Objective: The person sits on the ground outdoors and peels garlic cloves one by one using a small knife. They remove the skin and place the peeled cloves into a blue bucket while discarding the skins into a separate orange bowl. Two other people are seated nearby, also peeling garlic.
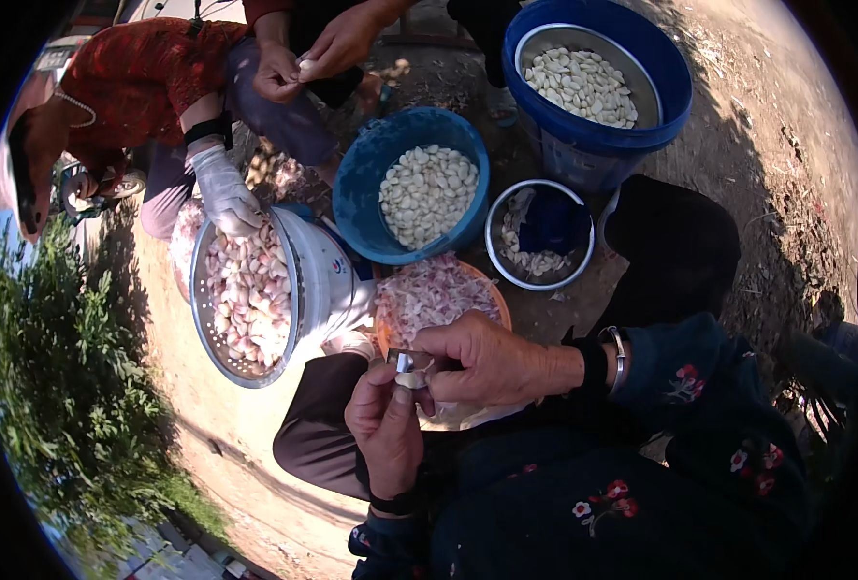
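My left hand pinches a garlic clove between thumb and fingers. Right above the clove, my right hand grips a small shiny metal blade, which touches or nearly touches it. Below both hands is an orange basin of garlic skins. A perforated steel colander of unpeeled cloves stands to the left. Peeled cloves lie in a blue-green plastic tub beyond the skins.
A large blue bucket holds a steel bowl of peeled cloves at upper right. Nearer is a small steel bowl with garlic pieces and dark blue cloth. A co-worker's gloved hand reaches into the colander; another person's hands work above.
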Demonstrator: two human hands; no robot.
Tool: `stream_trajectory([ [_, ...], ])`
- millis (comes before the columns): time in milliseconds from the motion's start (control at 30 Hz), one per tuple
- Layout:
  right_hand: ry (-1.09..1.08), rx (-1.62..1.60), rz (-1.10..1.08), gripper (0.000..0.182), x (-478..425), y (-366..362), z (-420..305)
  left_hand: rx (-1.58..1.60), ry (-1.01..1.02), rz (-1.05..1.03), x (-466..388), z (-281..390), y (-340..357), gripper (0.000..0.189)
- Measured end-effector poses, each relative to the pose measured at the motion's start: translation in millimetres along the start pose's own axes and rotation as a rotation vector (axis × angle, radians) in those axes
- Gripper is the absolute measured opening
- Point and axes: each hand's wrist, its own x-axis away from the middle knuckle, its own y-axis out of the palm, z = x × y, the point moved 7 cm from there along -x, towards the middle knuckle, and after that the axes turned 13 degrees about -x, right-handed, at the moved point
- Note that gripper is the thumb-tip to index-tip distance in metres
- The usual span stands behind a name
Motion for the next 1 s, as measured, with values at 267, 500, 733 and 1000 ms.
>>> stream_trajectory([
  [267, -0.034, 0.101, -0.061, 0.013, -3, 3, -5, 0.093, -0.119, -0.037, -6, -9, -12, 0.026],
  [500, -0.05, -0.001, -0.062, 0.016, -1, -3, -1, 0.463, -0.041, 0.016, -20, 10, -61, 0.048],
  [733, -0.018, 0.326, -0.015, 0.017, -14, -11, 19, 0.248, -0.01, 0.004, -62, 32, -76, 0.034],
  [1000, 0.093, 0.575, 0.037, 0.013, -28, -23, 52, -0.113, 0.207, 0.076, -139, 63, -57, 0.049],
])
